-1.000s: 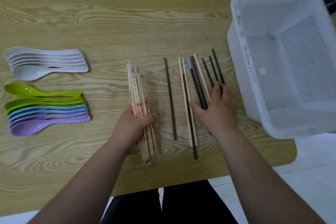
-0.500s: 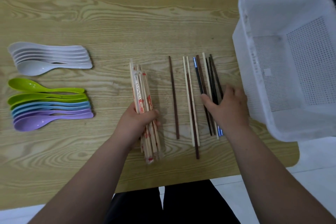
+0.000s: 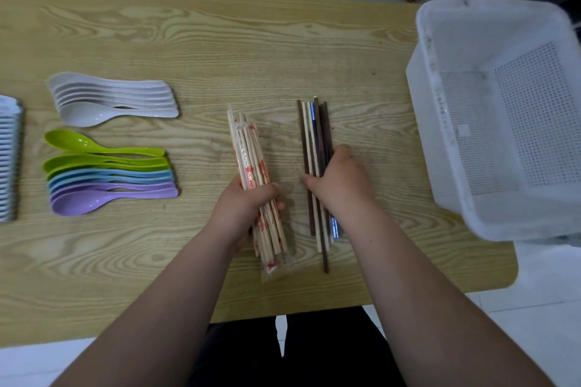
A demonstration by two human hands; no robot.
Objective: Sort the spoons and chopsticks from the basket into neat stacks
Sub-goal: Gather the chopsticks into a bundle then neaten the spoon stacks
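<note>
The wrapped chopsticks [image 3: 251, 166] are pale wood in clear sleeves with red print, bunched into one bundle near the middle of the surface [image 3: 220, 50], tips pointing to 12 o'clock. The left hand [image 3: 248, 207] grasps this bundle around its lower half, fingers curled over it. The sticks overlap too much to count.

Just at 3 o'clock of them lie the loose chopsticks [image 3: 314, 135], drawn close together: dark brown, pale wood, black, and one with a shiny blue end. Roughly eight to ten show, but they overlap. The right hand [image 3: 341, 179] clasps them, thumb on their 9 o'clock side, fingers curled round the 3 o'clock side.

At 9 o'clock are two nested rows of spoons, handles toward 3 o'clock. The white spoons [image 3: 110, 100] seem to number six. Below them, toward 6 o'clock, the coloured spoons [image 3: 110, 185] run two green, about two blue, then about two purple.

One white perforated basket [image 3: 440, 135] stands tilted at 3 o'clock, overhanging the surface's edge.
</note>
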